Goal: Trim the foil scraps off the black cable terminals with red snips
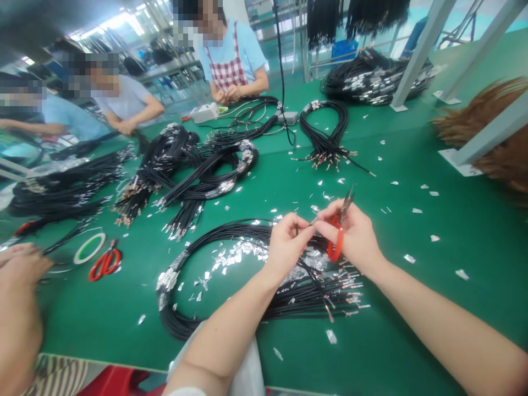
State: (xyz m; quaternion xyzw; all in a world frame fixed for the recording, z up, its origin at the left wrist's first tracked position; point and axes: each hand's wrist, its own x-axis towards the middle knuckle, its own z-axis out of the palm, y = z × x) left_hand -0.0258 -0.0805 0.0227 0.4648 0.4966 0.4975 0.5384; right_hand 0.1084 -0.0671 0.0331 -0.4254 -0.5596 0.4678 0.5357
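The left forearm [243,311] rises from the bottom edge, leaning to the right, bare to the wrist; the right forearm [437,319], also bare, slants up and leftward from the lower right corner. The left hand [285,242] and right hand [355,235] nearly meet at their tips, fingers [329,209] pinched against thumbs, the thumbs pointing toward each other

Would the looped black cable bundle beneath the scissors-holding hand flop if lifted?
Probably: the cable bundle curves smoothly, suggesting it bends yet springs somewhat. Being thickly packed, it may feel heavy. Its loose ends, fanned out at right, would likely splay.
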